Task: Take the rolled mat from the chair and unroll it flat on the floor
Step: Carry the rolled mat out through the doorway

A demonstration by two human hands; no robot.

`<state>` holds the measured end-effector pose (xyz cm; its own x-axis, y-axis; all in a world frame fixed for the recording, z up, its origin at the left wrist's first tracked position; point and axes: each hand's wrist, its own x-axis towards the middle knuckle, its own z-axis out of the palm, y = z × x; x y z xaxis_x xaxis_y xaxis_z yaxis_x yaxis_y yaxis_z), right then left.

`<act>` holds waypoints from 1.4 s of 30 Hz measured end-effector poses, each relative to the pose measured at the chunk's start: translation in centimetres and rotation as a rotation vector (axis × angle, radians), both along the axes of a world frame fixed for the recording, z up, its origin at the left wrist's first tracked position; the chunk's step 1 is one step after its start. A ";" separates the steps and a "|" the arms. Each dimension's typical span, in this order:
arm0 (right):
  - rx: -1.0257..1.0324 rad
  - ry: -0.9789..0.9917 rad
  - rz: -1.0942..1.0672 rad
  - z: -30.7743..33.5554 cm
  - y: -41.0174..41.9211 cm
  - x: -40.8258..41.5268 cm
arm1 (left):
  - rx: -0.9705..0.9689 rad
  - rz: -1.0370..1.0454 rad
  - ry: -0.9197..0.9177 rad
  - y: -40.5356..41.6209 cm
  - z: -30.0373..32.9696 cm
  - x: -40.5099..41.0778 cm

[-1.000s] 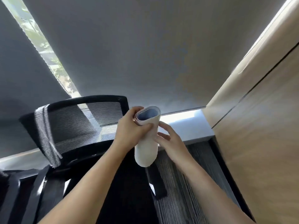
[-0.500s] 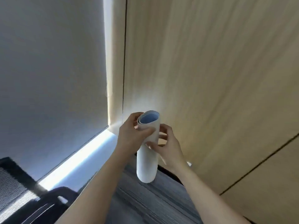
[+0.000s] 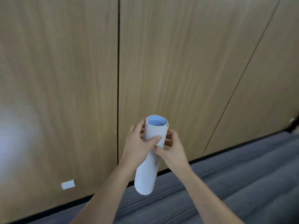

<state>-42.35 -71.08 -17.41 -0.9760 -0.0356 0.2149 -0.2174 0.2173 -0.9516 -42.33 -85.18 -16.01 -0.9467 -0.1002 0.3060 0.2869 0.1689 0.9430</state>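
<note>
1. Both your hands clasp the rolled mat (image 3: 151,152) upright before the wood-panelled wall (image 3: 64,78): left hand (image 3: 137,145) wrapped round it, right hand (image 3: 174,148) pinching its side.
2. The chair has dropped from view; grey carpet (image 3: 234,183) now lies below, ready for unrolling.

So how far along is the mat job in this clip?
Done: the rolled mat is off the chair, which is out of view, and up in the air. In hand: the left hand and right hand both grip its upper half, near-upright, in front of the wood wall. Left: it is tightly rolled, so lowering it to the grey carpet and unrolling it flat remain.
</note>
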 end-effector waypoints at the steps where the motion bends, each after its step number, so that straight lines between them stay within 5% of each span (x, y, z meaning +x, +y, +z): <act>1: 0.002 0.006 -0.048 0.1 4.0 -1.1 | 0.013 -0.031 0.002 4.2 0.0 -1.6; 20: 0.055 0.021 -0.771 -1.9 62.3 -26.9 | 0.052 -0.607 -0.039 68.0 -5.1 -36.2; 30: 0.084 0.067 -0.997 1.2 90.8 -38.9 | 0.063 -0.897 0.027 98.4 -1.7 -51.1; 42: 0.041 0.132 -1.085 3.1 129.8 -55.3 | 0.011 -0.978 0.095 137.9 1.7 -68.0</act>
